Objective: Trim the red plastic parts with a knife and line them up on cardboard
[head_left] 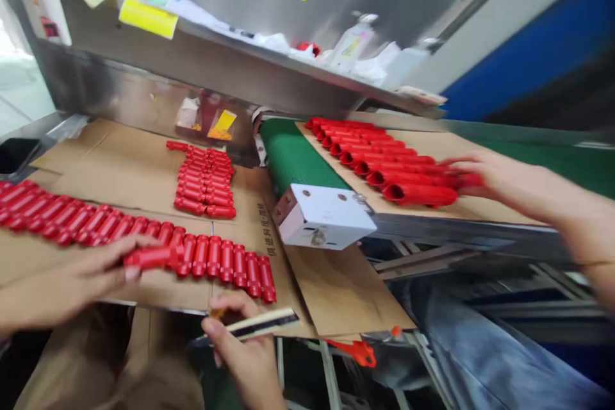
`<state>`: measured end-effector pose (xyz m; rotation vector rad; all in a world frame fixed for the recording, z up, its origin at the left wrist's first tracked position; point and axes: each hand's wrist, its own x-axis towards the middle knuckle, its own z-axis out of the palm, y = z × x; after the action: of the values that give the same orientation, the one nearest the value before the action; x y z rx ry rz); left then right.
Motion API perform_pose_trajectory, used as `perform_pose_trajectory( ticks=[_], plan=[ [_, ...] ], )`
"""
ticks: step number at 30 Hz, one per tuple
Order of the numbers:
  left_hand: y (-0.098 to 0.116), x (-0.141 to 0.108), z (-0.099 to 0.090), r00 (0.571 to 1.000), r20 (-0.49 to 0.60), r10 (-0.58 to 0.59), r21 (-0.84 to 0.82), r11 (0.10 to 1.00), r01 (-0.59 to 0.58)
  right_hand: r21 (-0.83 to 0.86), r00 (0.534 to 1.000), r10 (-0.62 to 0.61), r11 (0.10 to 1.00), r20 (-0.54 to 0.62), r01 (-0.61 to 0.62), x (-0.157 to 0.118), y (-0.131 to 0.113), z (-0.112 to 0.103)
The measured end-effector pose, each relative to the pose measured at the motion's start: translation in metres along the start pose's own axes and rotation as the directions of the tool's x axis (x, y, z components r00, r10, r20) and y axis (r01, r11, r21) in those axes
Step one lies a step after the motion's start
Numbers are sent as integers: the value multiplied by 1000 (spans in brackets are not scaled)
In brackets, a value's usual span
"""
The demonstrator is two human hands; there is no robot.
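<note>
My left hand (pixel 91 275) is closed on a red plastic tube (pixel 151 258), fingers and thumb at its left end. It is held over the near edge of a long row of similar red tubes (pixel 214 259) lying side by side on cardboard. Lower down, near the table's front edge, my right hand (pixel 250 352) grips a slim cream-coloured tool (pixel 269 322) with a dark strip along it. A small brownish part shows by the fingertips; the tool's exact kind is unclear.
Another stack of red parts (pixel 205 182) lies farther back. A green conveyor belt (pixel 300 154) with a white end box (pixel 327 218) stands at centre. To its right, a co-worker's hand (pixel 494 176) touches wider red tubes (pixel 384 160). A shelf (pixel 216 54) runs above.
</note>
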<state>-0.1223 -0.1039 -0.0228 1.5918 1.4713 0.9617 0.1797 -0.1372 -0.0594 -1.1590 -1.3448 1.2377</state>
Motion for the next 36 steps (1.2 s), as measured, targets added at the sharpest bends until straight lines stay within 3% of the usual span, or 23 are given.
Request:
perform_pose_trajectory(
  ticks=[2, 4, 6, 8, 10, 12, 16, 22, 26, 30, 32, 34, 36],
  plan=[
    [-1, -69, 26, 983, 97, -158, -136, 976, 171, 108, 978, 97, 987, 184, -118, 3, 5, 19],
    [-3, -112, 45, 938, 201, -284, -231, 916, 327, 144, 937, 174, 963, 304, -226, 2, 10, 36],
    [-6, -135, 57, 899, 186, -397, -356, 825, 438, 160, 928, 230, 945, 292, -285, -5, 14, 48],
    [-8, -147, 64, 857, 91, -506, -503, 720, 479, 169, 923, 278, 929, 267, -329, -16, 17, 55],
    [-8, -154, 70, 825, 18, -565, -591, 659, 465, 159, 895, 319, 911, 312, -380, -27, 20, 59],
    [-6, -158, 75, 815, -39, -578, -608, 661, 440, 132, 871, 339, 904, 355, -406, -36, 21, 64],
    [-8, -156, 77, 791, -147, -593, -605, 687, 402, 115, 878, 358, 905, 317, -411, -42, 24, 71],
    [-19, -147, 74, 757, -85, -648, -704, 576, 415, 69, 898, 328, 929, 293, -362, -43, 31, 71],
    [-21, -144, 74, 747, -107, -656, -719, 570, 397, 55, 926, 251, 960, 281, -276, -46, 35, 72],
    [-27, -149, 70, 778, -178, -602, -657, 662, 361, -46, 962, 99, 995, 255, -90, -52, 37, 73],
    [-34, -153, 67, 814, -229, -534, -586, 743, 322, -150, 970, 29, 989, 240, 7, -54, 39, 72],
    [-41, -156, 65, 864, -308, -398, -479, 849, 221, -210, 978, 5, 977, 206, 39, -55, 42, 72],
    [-44, -157, 65, 902, -361, -236, -361, 927, 98, -183, 984, 41, 983, 176, -8, -53, 45, 73]
  ],
)
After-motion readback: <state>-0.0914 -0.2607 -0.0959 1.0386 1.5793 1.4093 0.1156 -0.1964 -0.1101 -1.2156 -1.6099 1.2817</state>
